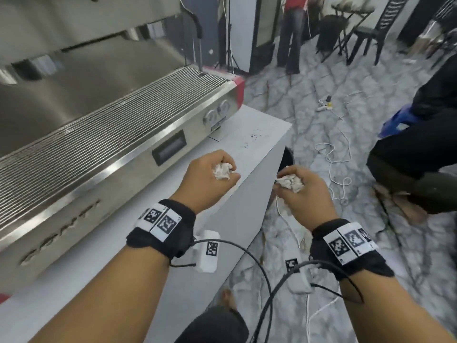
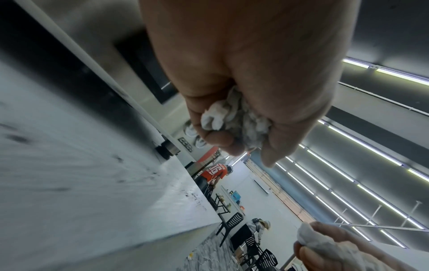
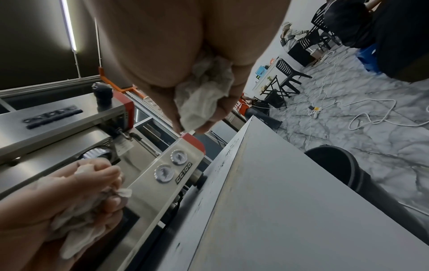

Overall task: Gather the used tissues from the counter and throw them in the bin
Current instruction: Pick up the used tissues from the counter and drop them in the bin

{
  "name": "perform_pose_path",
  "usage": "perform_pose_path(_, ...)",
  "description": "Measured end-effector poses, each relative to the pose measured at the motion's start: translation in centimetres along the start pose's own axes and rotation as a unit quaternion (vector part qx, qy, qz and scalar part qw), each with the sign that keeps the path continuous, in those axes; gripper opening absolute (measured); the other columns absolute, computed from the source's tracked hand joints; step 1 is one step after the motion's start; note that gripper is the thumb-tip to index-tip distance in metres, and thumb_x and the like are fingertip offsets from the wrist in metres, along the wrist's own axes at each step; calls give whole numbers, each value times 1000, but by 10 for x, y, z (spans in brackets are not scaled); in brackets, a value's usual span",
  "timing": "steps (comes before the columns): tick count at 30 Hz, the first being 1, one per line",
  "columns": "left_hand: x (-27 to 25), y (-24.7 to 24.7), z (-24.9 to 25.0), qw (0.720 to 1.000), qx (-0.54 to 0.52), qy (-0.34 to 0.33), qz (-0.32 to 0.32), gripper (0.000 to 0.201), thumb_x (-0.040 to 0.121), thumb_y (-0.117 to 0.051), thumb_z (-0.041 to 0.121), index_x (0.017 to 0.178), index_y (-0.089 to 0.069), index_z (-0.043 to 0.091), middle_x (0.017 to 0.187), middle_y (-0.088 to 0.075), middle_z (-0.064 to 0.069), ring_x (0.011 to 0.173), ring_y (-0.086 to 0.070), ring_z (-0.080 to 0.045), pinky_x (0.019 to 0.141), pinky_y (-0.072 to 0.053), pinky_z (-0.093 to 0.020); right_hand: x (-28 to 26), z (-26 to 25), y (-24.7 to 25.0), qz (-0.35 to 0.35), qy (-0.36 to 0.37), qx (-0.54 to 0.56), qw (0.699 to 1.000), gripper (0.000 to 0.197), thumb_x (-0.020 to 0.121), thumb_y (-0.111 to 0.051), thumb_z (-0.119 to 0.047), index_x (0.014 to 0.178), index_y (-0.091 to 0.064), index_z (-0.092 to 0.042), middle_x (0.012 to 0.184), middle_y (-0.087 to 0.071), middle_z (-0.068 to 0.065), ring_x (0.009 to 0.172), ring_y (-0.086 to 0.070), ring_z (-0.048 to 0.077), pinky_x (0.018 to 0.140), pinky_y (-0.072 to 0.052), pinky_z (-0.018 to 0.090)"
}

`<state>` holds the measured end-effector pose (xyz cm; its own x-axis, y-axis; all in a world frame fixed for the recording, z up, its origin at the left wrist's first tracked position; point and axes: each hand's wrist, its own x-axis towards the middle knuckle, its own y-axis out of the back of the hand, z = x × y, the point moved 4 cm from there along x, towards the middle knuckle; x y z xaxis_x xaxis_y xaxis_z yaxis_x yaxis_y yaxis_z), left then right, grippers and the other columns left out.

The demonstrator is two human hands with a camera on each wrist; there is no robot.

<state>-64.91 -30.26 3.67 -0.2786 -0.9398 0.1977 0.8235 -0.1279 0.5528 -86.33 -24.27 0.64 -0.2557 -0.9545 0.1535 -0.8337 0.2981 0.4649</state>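
over the counter (image 1: 259, 134) edge, both hands are full: left hand (image 1: 207, 179) clutches one tissue wad (image 1: 222, 170), right hand (image 1: 304, 191) another (image 1: 289, 182). gathering looks done, next is dropping them into the black bin (image 3: 336, 165) below.

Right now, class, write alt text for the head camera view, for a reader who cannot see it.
Two bare hands each grip a crumpled used tissue: the left hand over the grey counter, the right hand past its edge, above a black bin on the marble-patterned floor. A steel espresso machine stands on the counter at left.
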Motion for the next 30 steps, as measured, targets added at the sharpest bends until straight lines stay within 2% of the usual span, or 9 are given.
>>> perform_pose_path(4, 78, -23, -12, 1000, -25, -4, 8, 15, 75, -76, 21, 77, -62, 25, 72, -63, 11, 64, -57, -8, 66, -49, -27, 69, 15, 5, 15, 4, -1, 1000, 27, 81, -77, -8, 83, -63, -31, 83, -67, -15, 67, -60, -6, 57, -44, 5)
perform_pose_path(7, 140, -40, -19, 999, -38, -9, 5, 14, 76, -76, 21, 78, -62, 24, 76, -66, 7, 67, -60, -10, 67, -50, -29, 127, 21, 8, 29, 14, -19, 999, 22, 81, -77, -8, 86, -65, -26, 83, -65, -18, 71, -60, -11, 60, -41, 2)
perform_pose_path(12, 226, -62, -13, 999, -25, -22, -4, 14, 76, -77, 19, 77, -63, 22, 72, -64, 8, 63, -57, -4, 53, -39, -10, 209, 28, 15, 31, 9, -23, 999, 19, 79, -78, -7, 89, -67, -19, 84, -68, -14, 72, -61, -9, 63, -42, 3)
perform_pose_path(14, 253, -72, -11, 1000, -24, -12, -4, 12, 77, -76, 19, 78, -64, 22, 72, -64, 6, 66, -56, -5, 52, -39, -9, 236, 36, 18, 35, -7, -20, 999, 20, 77, -78, -9, 89, -67, -21, 83, -70, -11, 73, -63, -4, 63, -43, 5)
perform_pose_path(18, 298, -98, -12, 999, -42, -4, -11, 12, 77, -75, 19, 80, -64, 22, 71, -62, 10, 64, -54, -3, 57, -40, -13, 282, 59, 29, 35, -42, 9, 998, 21, 76, -76, -13, 87, -66, -28, 80, -69, -10, 74, -64, 5, 67, -48, 16)
perform_pose_path(21, 326, -116, -12, 999, -31, -7, 9, 13, 76, -76, 18, 79, -64, 22, 74, -63, 12, 68, -56, -5, 62, -41, -15, 319, 73, 36, 28, -50, 37, 998, 22, 78, -73, -10, 90, -66, -27, 79, -66, -13, 72, -63, 3, 69, -53, 20)
perform_pose_path(23, 346, -127, -11, 999, -35, -5, 14, 14, 76, -76, 17, 79, -63, 22, 74, -62, 10, 67, -54, -6, 60, -39, -15, 350, 84, 37, 16, -56, 70, 996, 24, 74, -72, -10, 92, -66, -26, 80, -67, -7, 72, -66, 11, 71, -57, 31)
perform_pose_path(25, 366, -139, -9, 999, -28, -7, 22, 16, 77, -75, 16, 78, -62, 24, 74, -61, 10, 67, -53, -6, 60, -39, -16, 382, 96, 35, -17, -54, 94, 994, 28, 69, -67, -17, 93, -66, -30, 85, -69, 1, 77, -68, 23, 73, -59, 42)
perform_pose_path(30, 420, -168, -4, 995, -12, 22, 95, 14, 78, -75, 18, 80, -62, 21, 79, -65, 8, 73, -57, -6, 66, -44, -18, 461, 123, 40, -122, -41, 147, 981, 33, 67, -59, -15, 97, -64, -28, 93, -66, 7, 80, -64, 19, 75, -56, 45)
